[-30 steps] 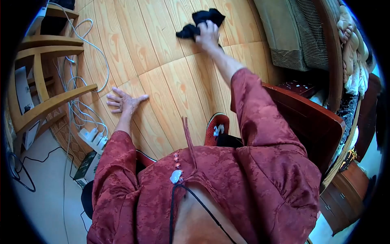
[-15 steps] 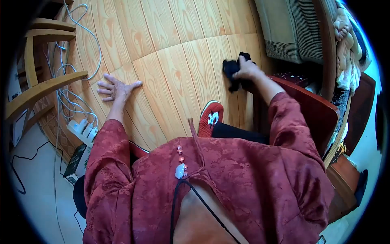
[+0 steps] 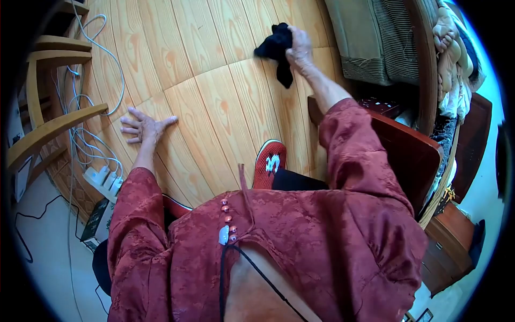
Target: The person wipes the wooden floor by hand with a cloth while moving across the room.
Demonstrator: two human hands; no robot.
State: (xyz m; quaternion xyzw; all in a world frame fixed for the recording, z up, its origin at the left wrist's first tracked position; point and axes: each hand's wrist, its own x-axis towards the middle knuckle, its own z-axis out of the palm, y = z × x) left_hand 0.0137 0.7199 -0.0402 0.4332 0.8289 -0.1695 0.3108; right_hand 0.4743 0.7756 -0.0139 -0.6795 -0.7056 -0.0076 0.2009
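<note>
My right hand (image 3: 301,51) grips a crumpled black cloth (image 3: 277,44) at its right side. One end of the cloth hangs or trails down toward me, and whether it touches the wood-plank floor (image 3: 214,107) is hard to tell. On the left, my left hand (image 3: 144,127) has its fingers spread wide with nothing in them, over or on the planks near a curved wooden chair leg. Below, between my arms, a red shoe (image 3: 270,163) with a white pattern shows.
White cables (image 3: 80,96) lie tangled by the wooden chair (image 3: 59,126) at left, running to a power strip (image 3: 103,180). A cushioned seat (image 3: 370,48) stands at upper right. Nearer me is a dark red wooden board (image 3: 407,142) beside my right arm.
My right hand has moved forward and left across the floor with the black cloth. My left hand stays spread, and the whole view has shifted slightly.
</note>
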